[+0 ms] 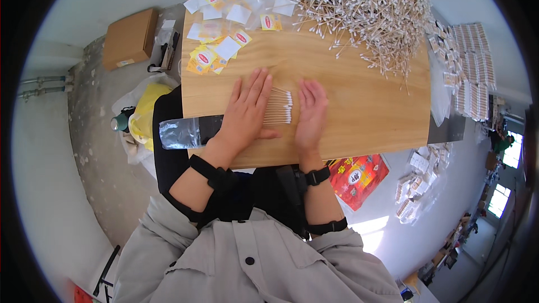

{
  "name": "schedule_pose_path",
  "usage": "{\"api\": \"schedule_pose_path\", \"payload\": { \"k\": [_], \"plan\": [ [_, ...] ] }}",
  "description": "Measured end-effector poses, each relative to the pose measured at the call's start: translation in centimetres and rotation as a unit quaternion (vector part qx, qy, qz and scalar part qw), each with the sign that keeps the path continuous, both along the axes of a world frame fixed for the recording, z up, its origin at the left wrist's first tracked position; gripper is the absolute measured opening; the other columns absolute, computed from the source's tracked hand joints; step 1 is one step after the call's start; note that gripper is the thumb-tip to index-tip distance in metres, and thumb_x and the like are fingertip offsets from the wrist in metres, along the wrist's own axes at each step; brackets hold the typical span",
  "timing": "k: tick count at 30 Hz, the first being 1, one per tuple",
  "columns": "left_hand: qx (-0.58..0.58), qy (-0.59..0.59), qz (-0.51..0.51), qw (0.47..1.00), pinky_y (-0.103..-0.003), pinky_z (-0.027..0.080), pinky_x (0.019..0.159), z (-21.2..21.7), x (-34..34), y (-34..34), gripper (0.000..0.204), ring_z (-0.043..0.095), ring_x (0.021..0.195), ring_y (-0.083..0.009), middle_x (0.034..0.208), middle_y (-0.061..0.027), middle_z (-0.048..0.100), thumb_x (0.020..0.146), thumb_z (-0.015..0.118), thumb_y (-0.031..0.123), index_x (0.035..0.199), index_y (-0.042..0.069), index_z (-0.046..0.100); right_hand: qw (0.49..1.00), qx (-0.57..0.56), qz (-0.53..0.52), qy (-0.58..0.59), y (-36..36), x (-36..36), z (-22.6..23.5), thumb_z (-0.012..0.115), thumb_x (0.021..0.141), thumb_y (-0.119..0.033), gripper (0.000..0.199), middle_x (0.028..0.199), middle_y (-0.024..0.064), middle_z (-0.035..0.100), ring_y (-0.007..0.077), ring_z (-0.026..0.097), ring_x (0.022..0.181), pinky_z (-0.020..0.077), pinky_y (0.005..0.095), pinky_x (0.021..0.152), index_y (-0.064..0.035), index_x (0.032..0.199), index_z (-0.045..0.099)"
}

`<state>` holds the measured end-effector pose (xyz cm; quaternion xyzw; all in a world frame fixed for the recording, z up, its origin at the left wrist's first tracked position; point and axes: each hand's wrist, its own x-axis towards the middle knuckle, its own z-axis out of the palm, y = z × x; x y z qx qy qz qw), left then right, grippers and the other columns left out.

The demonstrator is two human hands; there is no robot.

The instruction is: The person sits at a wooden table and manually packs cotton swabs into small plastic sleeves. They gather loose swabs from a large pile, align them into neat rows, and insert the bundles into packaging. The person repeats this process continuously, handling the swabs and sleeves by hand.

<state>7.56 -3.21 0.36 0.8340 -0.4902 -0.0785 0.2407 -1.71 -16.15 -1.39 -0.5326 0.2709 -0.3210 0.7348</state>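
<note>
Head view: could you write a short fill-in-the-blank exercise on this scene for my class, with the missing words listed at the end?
1. The left hand lies palm ____ over part of the row of swabs.
2. The swab tips facing the right hand are coloured ____.
3. The big swab pile lies on the far ____ side of the table.
4. The cardboard box on the floor is coloured ____.

Missing words: down; white; right; brown.
</note>
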Motion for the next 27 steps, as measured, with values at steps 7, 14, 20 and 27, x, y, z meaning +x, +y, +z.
{"api": "schedule_pose_path", "payload": {
  "k": [7, 14, 20, 27],
  "plan": [
    [0.033, 0.016, 0.087, 0.996, -0.056, 0.018, 0.117, 0.8, -2.0, 2.2, 0.136, 0.02, 0.148, -0.0383, 0.158, -0.0249, 0.021, 0.05, 0.087, 0.053, 0.15, -0.008, 0.019, 0.999, -0.027, 0.022, -0.01, 1.8, 0.3, -0.6, 0.028, 0.107, -0.043, 0.058, 0.143, 0.0194, 0.041, 0.0315, 0.037, 0.138, 0.0255, 0.0431, 0.119, 0.0034, 0.141, 0.035],
    [0.096, -0.055, 0.136, 0.984, -0.055, 0.015, 0.119, -0.6, -2.6, 1.8, 0.136, 0.017, 0.149, -0.0374, 0.159, -0.0262, 0.018, 0.052, 0.08, 0.067, 0.148, -0.012, 0.024, 1.0, -0.026, 0.008, 0.003, 2.4, 1.1, -1.2, 0.031, 0.107, -0.043, 0.057, 0.144, 0.0183, 0.039, 0.0305, 0.036, 0.139, 0.025, 0.0429, 0.119, 0.0027, 0.141, 0.034],
    [0.058, -0.002, 0.137, 0.989, -0.057, 0.014, 0.118, 0.3, -2.8, 2.1, 0.13, 0.014, 0.149, -0.0407, 0.159, -0.0278, 0.017, 0.059, 0.083, 0.055, 0.15, -0.011, 0.017, 0.999, -0.015, -0.009, -0.027, 1.9, 1.0, -1.3, 0.038, 0.106, -0.032, 0.047, 0.137, 0.0167, 0.042, 0.0269, 0.042, 0.133, 0.0319, 0.0406, 0.114, 0.0038, 0.136, 0.041],
    [0.065, -0.018, 0.108, 0.992, -0.056, 0.014, 0.119, 1.2, -4.4, 0.8, 0.126, 0.016, 0.15, -0.0346, 0.16, -0.0225, 0.019, 0.06, 0.08, 0.059, 0.151, -0.007, 0.021, 0.921, -0.293, 0.101, 0.234, -3.0, 1.0, 1.3, 0.071, 0.085, -0.01, 0.02, 0.095, 0.0075, 0.059, 0.0174, 0.062, 0.083, 0.0512, 0.0336, 0.075, -0.007, 0.105, 0.069]
  ]
}}
